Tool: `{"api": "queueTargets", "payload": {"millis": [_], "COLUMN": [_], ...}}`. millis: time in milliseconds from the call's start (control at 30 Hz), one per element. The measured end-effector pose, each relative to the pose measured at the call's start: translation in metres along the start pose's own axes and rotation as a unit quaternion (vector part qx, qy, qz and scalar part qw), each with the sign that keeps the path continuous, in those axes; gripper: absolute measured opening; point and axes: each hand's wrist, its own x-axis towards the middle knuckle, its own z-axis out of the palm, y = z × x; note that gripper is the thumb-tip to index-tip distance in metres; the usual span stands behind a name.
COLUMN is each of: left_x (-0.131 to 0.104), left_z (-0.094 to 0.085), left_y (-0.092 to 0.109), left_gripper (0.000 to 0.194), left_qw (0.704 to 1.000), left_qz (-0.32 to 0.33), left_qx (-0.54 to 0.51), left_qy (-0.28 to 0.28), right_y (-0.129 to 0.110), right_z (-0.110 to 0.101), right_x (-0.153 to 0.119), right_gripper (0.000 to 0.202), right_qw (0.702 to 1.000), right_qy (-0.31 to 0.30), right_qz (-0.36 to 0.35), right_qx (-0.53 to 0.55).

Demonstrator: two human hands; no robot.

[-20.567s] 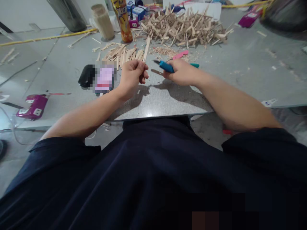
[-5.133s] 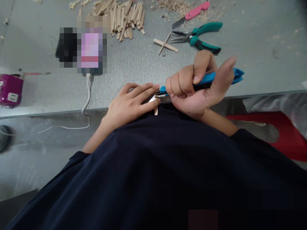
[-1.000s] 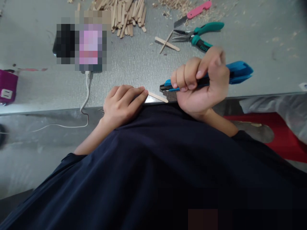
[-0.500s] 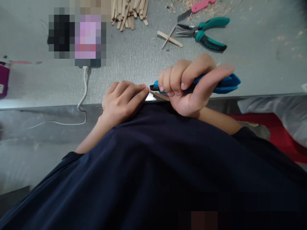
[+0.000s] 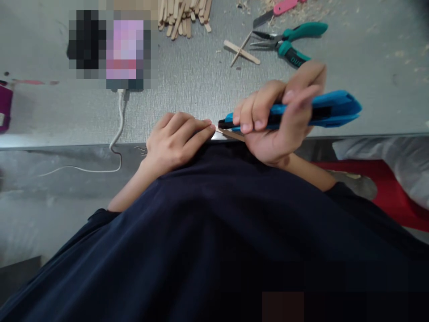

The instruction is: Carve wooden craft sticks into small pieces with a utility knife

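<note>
My right hand point(image 5: 278, 116) is wrapped round a blue-and-black hand tool point(image 5: 338, 109). Its narrow black tip points left, close to the fingertips of my left hand; the exact kind of tool is unclear behind my fingers. My left hand point(image 5: 179, 138) rests at the table's front edge, its fingertips pressed together in a pinch. A thin dark line, perhaps a wire, runs from that pinch toward the tool's tip. Under my right hand, a flat wooden stick point(image 5: 233, 135) slants out along the edge, partly hidden by the palm.
Green-handled pliers point(image 5: 303, 31), two crossed wooden sticks point(image 5: 248, 56), a pink-handled blade point(image 5: 284, 6) and a stick pile point(image 5: 184, 18) lie on the grey table point(image 5: 187, 85). Shavings are scattered behind. A white cable point(image 5: 121, 116) hangs over the edge; several thin wires point(image 5: 142, 150) are beside my left wrist.
The fingers of my right hand have loosened and shifted round the tool, so more of its blue rear end shows at the right. My left hand keeps its pinch. The view has shifted slightly.
</note>
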Motion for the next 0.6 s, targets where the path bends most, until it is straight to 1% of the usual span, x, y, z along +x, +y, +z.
{"api": "queueTargets", "payload": {"millis": [67, 133, 167, 200, 300, 400, 600], "left_x": [-0.001, -0.002, -0.002, -0.002, -0.002, -0.002, -0.004], "left_z": [0.001, 0.002, 0.002, 0.002, 0.002, 0.002, 0.004], "left_y": [-0.001, -0.002, -0.003, -0.003, -0.003, -0.001, -0.002], "left_gripper": [0.041, 0.041, 0.040, 0.040, 0.039, 0.037, 0.039], "left_qw": [1.000, 1.000, 1.000, 1.000, 1.000, 1.000, 1.000], "left_qz": [-0.004, -0.004, -0.004, -0.002, 0.003, -0.003, -0.017], "left_qx": [-0.012, -0.016, -0.014, -0.009, 0.007, 0.011, -0.016], "left_qy": [-0.001, -0.005, -0.007, -0.010, -0.008, 0.000, -0.014], "right_y": [0.011, 0.024, 0.029, 0.033, 0.037, 0.032, 0.016], "right_z": [0.002, 0.002, 0.001, -0.001, -0.010, -0.015, -0.007], "right_x": [0.001, 0.003, 0.005, 0.006, 0.010, 0.010, 0.004], "right_gripper": [0.046, 0.037, 0.032, 0.030, 0.029, 0.032, 0.039], "right_qw": [0.998, 0.988, 0.984, 0.981, 0.971, 0.959, 0.957], "right_qy": [0.010, -0.002, -0.008, -0.006, 0.019, 0.040, 0.046], "right_qz": [-0.057, -0.150, -0.173, -0.182, -0.171, -0.149, -0.126], "right_qx": [-0.006, -0.027, -0.048, -0.071, -0.163, -0.239, -0.257]}}
